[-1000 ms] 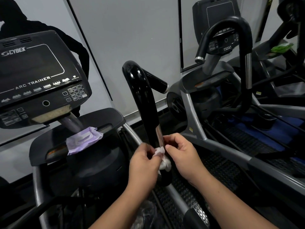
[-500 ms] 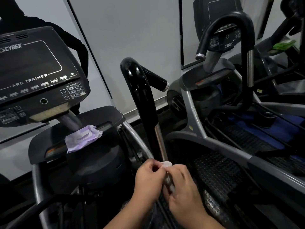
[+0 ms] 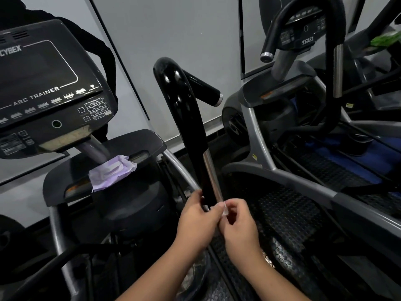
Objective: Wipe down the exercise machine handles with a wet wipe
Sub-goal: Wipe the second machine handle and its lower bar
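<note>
While left hand point(image 3: 198, 222) wraps handle point(image 3: 186, 118) base, right hand point(image 3: 238, 224) pinches white wet wipe point(image 3: 225, 210) against chrome strip point(image 3: 212, 177); purple pack point(image 3: 111, 171) on console shelf point(image 3: 104, 168) edge.

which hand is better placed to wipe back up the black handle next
Probably the left. The left hand is already wrapped around the base of the black handle, while the right hand sits beside it, only pinching the wet wipe.
</note>
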### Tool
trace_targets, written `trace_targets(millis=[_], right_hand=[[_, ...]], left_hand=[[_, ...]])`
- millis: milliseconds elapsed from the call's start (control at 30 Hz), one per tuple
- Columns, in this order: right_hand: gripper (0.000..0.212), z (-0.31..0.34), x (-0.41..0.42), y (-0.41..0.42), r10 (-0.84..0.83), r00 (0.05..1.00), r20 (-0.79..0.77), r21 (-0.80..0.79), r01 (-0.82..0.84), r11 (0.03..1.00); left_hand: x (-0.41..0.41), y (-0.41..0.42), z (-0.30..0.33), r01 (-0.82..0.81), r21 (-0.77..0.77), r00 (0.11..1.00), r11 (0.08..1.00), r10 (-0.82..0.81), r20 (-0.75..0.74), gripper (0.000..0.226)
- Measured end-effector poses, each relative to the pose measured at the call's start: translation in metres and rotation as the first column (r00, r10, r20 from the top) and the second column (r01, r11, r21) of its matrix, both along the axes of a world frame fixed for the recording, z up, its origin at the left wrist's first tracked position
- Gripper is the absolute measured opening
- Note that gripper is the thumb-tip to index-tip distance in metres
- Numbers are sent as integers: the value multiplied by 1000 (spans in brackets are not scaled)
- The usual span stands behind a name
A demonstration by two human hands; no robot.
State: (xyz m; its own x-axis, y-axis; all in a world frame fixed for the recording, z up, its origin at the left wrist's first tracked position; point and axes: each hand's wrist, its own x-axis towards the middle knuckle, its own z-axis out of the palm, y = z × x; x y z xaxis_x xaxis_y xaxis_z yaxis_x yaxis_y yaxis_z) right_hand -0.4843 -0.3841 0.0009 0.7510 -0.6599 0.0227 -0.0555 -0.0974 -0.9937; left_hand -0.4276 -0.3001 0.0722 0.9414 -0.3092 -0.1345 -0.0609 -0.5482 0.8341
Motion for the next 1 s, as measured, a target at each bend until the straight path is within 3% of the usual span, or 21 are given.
trace_targets(millis=[200,367,567,667,767,1000], right_hand=[[21,-20,2,2,-85,994,-70,220,98,970],[20,-9,10,-2,-103,993,50,151,94,984],[24,-41,4,4,-69,982,-174,194,103,976],[28,-33,9,3,-102,992,-76,251,118,961],[18,-18,8,2,-135,991,-19,150,136,979],[20,-54,16,1,-68,976,-206,144,99,985]], left_hand=[[11,-1,-4,63,-4,997,998,-63,-47,44],[25,-4,-6,52,-71,991,996,-60,-123,33],[29,1,-7,101,-68,987,993,-109,-118,26],[28,1,-8,109,-81,989,991,-116,-92,33],[28,2,-13,110,-91,990,990,-117,-82,33],[27,4,-18,108,-129,990,986,-119,-81,33]])
